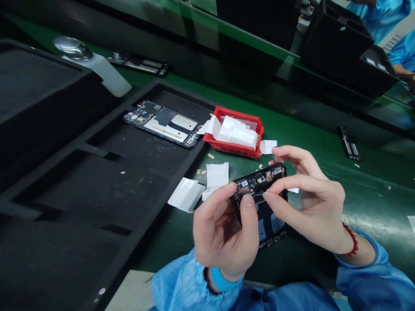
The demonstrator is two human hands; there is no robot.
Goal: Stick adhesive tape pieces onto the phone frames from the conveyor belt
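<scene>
Both hands are on an opened phone body [261, 183], back cover off, circuit board & small parts showing at its top end. It sits low-centre in view over the green tabletop [363, 194], top end pointing away from the person. Can't tell if its near end rests on the tabletop.

Left hand [223, 233] is closed on the phone's left edge. Thumb & index pinch the upper left corner, other fingers curled in. Right hand [311, 203] grips from the right: index laid along the top edge, thumb tip pressed on the board area right beside the left thumb. Its other fingers are behind the phone, not visible. Red bead bracelet [352, 239] on the right wrist, both arms in blue sleeves [181, 285].

Just beyond the phone stands a red bin [227, 149] w/ white folded pcs heaped in it, one hanging over its left rim. Btwn bin & hands lie a few loose white sheets [217, 172], plus small tan scraps scattered about.

Left of this is a big black foam tray [97, 172] w/ shallow compartments. A second opened phone [165, 123] lies flat in its far compartment, just left of the bin. A white bottle [97, 65] w/ shiny cap is at far left, on the edge of another black tray.

A narrow phone part [349, 142] lies well apart at right, and another dark part [139, 62] lies beyond the bottle. Top right corner: black crates [337, 39] & a co-worker's blue sleeve [382, 15].
</scene>
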